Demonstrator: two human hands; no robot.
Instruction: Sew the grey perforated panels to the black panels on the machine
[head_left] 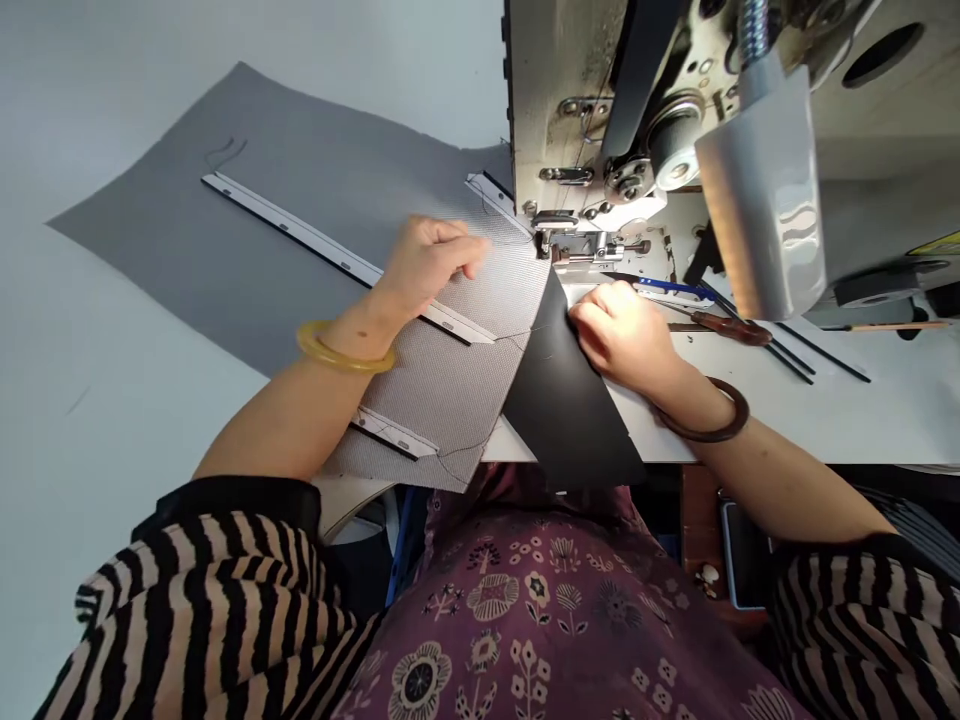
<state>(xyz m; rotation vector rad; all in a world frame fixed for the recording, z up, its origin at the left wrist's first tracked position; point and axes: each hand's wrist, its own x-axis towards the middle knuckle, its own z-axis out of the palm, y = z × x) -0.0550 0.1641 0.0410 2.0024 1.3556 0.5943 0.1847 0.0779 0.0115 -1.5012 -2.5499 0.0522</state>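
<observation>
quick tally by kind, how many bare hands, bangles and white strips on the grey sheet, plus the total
Hands: 2 (left hand, right hand)
Bangles: 2 (yellow bangle, brown bangle)
White strips: 3 (longest strip, rightmost strip, lowest strip)
Total: 7

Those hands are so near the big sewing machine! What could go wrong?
Fingers might get hurt: the right hand is near the presser foot, so a slip toward it could be risky.
The black sheet hangs over the edge of the white table, so its weight might tug it crooked.
Loose threads trail from the white strips on the grey fabric, and might snag or tangle.
</observation>
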